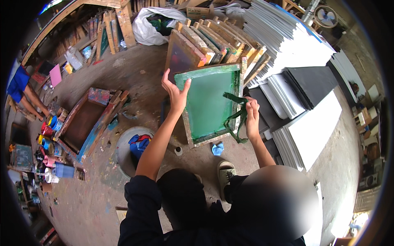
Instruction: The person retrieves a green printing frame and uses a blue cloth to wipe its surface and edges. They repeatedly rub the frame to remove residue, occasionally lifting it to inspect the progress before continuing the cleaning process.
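A screen-printing frame (211,104) with green mesh and green-smeared edges stands tilted in front of me, against a row of other frames. My left hand (176,93) grips its upper left edge, thumb on the front face and fingers round the side. Crumpled dark green strips (236,117), like peeled tape, hang from my right hand (252,117), which is closed on them beside the frame's right edge. Whether the strips still touch the mesh, I cannot tell.
Behind stand several wooden frames (219,39) and a white sack (154,24). Stacks of white sheets (314,127) lie to the right. At left are a round tub (125,149) with cloths, a large wooden frame (78,123) and paint containers (63,170). A blue scrap (218,149) lies near my shoe.
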Demonstrator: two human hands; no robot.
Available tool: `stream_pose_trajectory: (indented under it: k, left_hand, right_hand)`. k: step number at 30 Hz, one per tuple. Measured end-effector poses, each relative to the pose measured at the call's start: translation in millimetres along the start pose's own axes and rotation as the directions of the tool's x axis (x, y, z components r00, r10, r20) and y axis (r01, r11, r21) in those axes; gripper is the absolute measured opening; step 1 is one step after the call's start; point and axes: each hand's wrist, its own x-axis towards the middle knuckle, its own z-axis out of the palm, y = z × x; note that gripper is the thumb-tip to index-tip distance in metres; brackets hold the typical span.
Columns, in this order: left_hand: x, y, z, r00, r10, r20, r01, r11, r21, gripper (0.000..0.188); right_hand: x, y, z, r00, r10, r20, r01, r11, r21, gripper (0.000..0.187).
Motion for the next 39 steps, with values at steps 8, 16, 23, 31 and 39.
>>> stream_pose_trajectory:
  k: [8,16,23,31,39]
  left_hand:
    - [-32.9,102.5,41.5,0.819,0.436,0.374,-0.253,0.858,-0.446,0.083]
    - [-80.6,178.5,101.1,0.467,0.508,0.724,-0.146,0.852,-0.504,0.092]
    - [-143.0,200.8,173.9,0.279,0.438,0.854,0.139,0.862,-0.488,0.027]
    - [-261.6,219.4,250.7,-0.143,0.474,0.869,0.001,0.878,-0.479,0.023]
    - [-345.1,203.4,296.2,-0.2,0.525,0.827,-0.117,0.825,-0.552,0.023]
  right_hand:
    - [-31.5,-62.4,-99.1,0.985,0.014,0.173,0.042,0.949,-0.312,0.018]
    - [-55.7,-53.3,-151.0,0.997,0.068,-0.045,-0.064,0.995,0.072,0.022]
    - [-100.5,-1.2,-241.7,0.918,0.279,-0.284,-0.248,0.959,0.139,0.023]
    - [-266.7,102.4,-300.0,0.729,0.381,-0.568,-0.58,0.785,-0.217,0.023]
    - [-348.4,126.7,-326.8,0.293,0.906,-0.307,-0.953,0.302,-0.016,0.03]
